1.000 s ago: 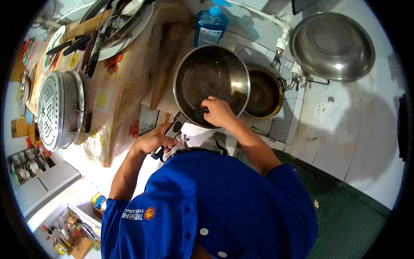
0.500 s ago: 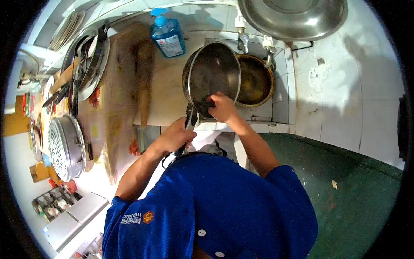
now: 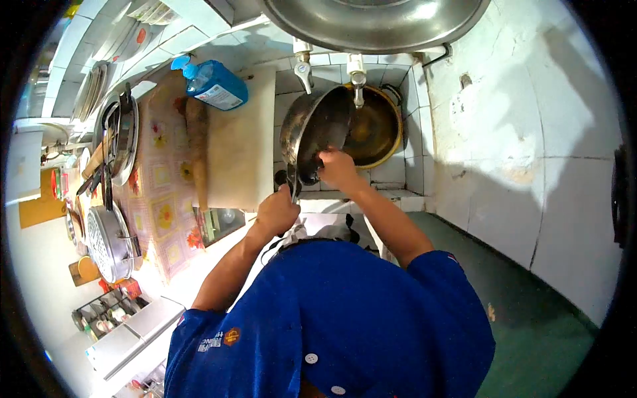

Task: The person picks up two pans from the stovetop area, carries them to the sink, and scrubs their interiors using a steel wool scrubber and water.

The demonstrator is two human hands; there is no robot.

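A dark, deep frying pan [image 3: 306, 132] is tilted on its side in the tiled sink, its opening facing right. My left hand [image 3: 277, 212] is closed around the pan's handle near the sink's front edge. Inside the pan, by the lower rim, my right hand [image 3: 340, 171] has its fingers curled against the inner surface. Whatever those fingers hold, if anything, is hidden. Beside and partly behind the tilted pan sits a brownish round pot [image 3: 377, 136] with a yellowish rim.
Two taps [image 3: 359, 86] project over the sink, under a large metal basin [image 3: 391, 26] on the wall. To the left are a pale board [image 3: 245, 146], a blue soap bottle [image 3: 215, 85] and a patterned tablecloth [image 3: 159, 186]. A metal steamer [image 3: 109, 242] stands farther left.
The pan has tilted further onto its side, its opening turning right over the pot. Both hands stay at the pan; my view has shifted, showing more of the sink and taps.
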